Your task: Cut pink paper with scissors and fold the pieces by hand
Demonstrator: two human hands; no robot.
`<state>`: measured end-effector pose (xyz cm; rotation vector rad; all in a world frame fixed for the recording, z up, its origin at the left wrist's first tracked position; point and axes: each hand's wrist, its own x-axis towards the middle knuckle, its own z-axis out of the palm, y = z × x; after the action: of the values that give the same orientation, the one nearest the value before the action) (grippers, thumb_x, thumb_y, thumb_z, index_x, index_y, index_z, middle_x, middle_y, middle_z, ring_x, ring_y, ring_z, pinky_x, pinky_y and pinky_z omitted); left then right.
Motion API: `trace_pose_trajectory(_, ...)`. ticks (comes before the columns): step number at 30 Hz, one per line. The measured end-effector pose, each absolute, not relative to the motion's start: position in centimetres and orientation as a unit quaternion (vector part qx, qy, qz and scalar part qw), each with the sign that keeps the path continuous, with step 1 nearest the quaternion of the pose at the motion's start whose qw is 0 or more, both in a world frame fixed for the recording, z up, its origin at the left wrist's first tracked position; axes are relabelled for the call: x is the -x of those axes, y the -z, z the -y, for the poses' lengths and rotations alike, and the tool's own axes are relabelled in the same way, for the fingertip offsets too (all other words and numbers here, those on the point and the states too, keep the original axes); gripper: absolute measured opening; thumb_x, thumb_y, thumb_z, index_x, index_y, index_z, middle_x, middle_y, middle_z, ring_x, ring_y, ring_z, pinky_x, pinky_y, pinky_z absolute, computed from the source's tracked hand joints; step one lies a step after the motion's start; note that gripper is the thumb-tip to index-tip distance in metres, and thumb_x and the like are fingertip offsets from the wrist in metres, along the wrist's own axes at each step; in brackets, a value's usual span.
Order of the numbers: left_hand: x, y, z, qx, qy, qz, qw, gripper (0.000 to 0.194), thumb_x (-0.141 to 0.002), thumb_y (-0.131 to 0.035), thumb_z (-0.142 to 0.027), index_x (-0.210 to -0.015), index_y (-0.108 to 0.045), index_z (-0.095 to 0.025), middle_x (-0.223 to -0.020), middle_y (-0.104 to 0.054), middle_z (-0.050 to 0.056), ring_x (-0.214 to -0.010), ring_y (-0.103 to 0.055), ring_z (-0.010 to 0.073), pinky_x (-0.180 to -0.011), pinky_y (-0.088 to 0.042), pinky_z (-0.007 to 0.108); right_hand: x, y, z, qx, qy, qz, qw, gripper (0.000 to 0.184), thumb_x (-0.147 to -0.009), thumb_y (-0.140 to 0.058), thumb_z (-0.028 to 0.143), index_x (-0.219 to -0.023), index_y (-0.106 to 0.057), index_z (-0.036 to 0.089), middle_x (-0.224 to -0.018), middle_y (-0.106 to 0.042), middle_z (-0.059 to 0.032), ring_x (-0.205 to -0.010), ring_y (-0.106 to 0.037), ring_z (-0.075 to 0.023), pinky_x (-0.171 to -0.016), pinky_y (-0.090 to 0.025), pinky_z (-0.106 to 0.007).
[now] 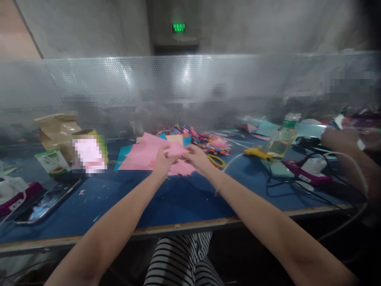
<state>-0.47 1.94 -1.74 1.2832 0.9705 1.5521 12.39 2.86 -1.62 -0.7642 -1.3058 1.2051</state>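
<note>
Nearest, both hands, left [163, 159] and right [198, 158], pinch a pink paper piece [176, 150] above the blue table [184, 198]. Beyond stands a perforated screen [178, 79]; past it glows an exit sign [179, 27]. Fingertips blur; a far-right arm [357, 155] is smeared.

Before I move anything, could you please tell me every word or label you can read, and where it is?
"EXIT": lit green sign on the wall, below blurred characters.
Green-and-white packet: print too blurred to read.
Yellow-green container: front pixelated, unreadable.
</note>
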Motion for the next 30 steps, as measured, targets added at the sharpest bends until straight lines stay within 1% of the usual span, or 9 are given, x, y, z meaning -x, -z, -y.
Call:
trace_pose_trajectory(4,0.8,1.4,-2.1,-0.512,-0.62,-0.404,0.436,0.051,-0.05,-0.069,-0.019,-0.094,-0.043,-0.014,-0.071,-0.054,0.002,-0.058,-0.056,0.01,-0.06,-0.05,0.03,-12.5,1.8,-3.2,0.349,-0.469,0.578,0.569,0.03,-0.052,-0.064,0.025,-0.077,-0.049,0.018,-0.066,-0.055,0.0035,-0.054,-0.054,-0.0073,-0.048,-0.036,-0.018)
trace_pose_trajectory(8,1.0,0.8,-2.2,-0.499,-0.601,-0.409,0.471,0.041,-0.049,-0.069,-0.014,-0.085,-0.049,-0.01,-0.062,-0.057,0.003,-0.053,-0.057,0.0114,-0.06,-0.049,0.03,-13.1,1.6,-3.6,0.362,-0.455,0.567,0.584,0.027,-0.053,-0.063,0.025,-0.076,-0.05,0.018,-0.061,-0.055,0.0039,-0.054,-0.054,-0.0079,-0.048,-0.034,-0.018)
trace_pose_trajectory(13,1.4,0.5,-2.4,-0.498,-0.591,-0.396,0.496,0.029,-0.049,-0.069,-0.015,-0.074,-0.055,-0.008,-0.061,-0.06,0.004,-0.056,-0.059,0.0118,-0.065,-0.049,0.028,-13.8,1.5,-4.3,0.352,-0.469,0.55,0.595,0.026,-0.053,-0.062,0.024,-0.076,-0.051,0.018,-0.059,-0.056,0.0035,-0.058,-0.056,-0.0093,-0.051,-0.035,-0.019)
trace_pose_trajectory(18,1.8,0.6,-2.7,-0.497,-0.594,-0.391,0.498,0.024,-0.047,-0.07,-0.019,-0.064,-0.056,-0.008,-0.057,-0.059,0.003,-0.056,-0.059,0.0117,-0.065,-0.049,0.027,-14.0,1.5,-4.4,0.353,-0.482,0.547,0.586,0.027,-0.052,-0.063,0.023,-0.077,-0.053,0.017,-0.058,-0.055,0.004,-0.057,-0.056,-0.0091,-0.051,-0.035,-0.018)
trace_pose_trajectory(20,2.0,0.4,-2.8,-0.495,-0.615,-0.385,0.478,0.024,-0.048,-0.07,-0.021,-0.064,-0.055,-0.009,-0.055,-0.057,0.001,-0.055,-0.058,0.0109,-0.063,-0.049,0.026,-13.9,1.3,-4.0,0.363,-0.492,0.559,0.56,0.028,-0.053,-0.062,0.022,-0.078,-0.053,0.017,-0.057,-0.054,0.0042,-0.056,-0.056,-0.0088,-0.049,-0.034,-0.018)
trace_pose_trajectory(23,2.2,0.2,-2.9,-0.492,-0.644,-0.392,0.435,0.026,-0.048,-0.069,-0.023,-0.065,-0.054,-0.01,-0.051,-0.052,-0.002,-0.051,-0.054,0.0076,-0.059,-0.047,0.024,-13.5,1.2,-3.4,0.368,-0.505,0.591,0.51,0.03,-0.053,-0.061,0.02,-0.082,-0.054,0.017,-0.056,-0.054,0.0042,-0.054,-0.055,-0.0081,-0.048,-0.033,-0.017)
trace_pose_trajectory(26,2.4,0.2,-3.0,-0.494,-0.644,-0.396,0.431,0.026,-0.049,-0.068,-0.023,-0.064,-0.051,-0.01,-0.052,-0.051,-0.003,-0.049,-0.052,0.0057,-0.057,-0.047,0.023,-13.1,1.3,-3.0,0.366,-0.523,0.614,0.464,0.031,-0.054,-0.062,0.019,-0.083,-0.052,0.018,-0.062,-0.057,0.0024,-0.059,-0.056,-0.0093,-0.051,-0.036,-0.018)
trace_pose_trajectory(28,2.4,0.3,-3.0,-0.519,-0.625,-0.394,0.43,0.028,-0.049,-0.068,-0.023,-0.067,-0.05,-0.011,-0.054,-0.052,-0.003,-0.049,-0.052,0.007,-0.055,-0.047,0.024,-12.9,1.5,-3.1,0.365,-0.523,0.618,0.459,0.026,-0.056,-0.061,0.024,-0.079,-0.052,0.018,-0.067,-0.057,0.0019,-0.061,-0.056,-0.0093,-0.053,-0.039,-0.02)
trace_pose_trajectory(30,2.4,0.5,-2.9,-0.559,-0.598,-0.398,0.414,0.033,-0.048,-0.069,-0.023,-0.073,-0.05,-0.011,-0.053,-0.051,-0.003,-0.047,-0.053,0.0084,-0.052,-0.047,0.025,-12.9,1.6,-3.4,0.364,-0.481,0.635,0.483,0.019,-0.059,-0.059,0.028,-0.072,-0.052,0.016,-0.064,-0.054,0.0029,-0.057,-0.053,-0.0072,-0.052,-0.039,-0.019)
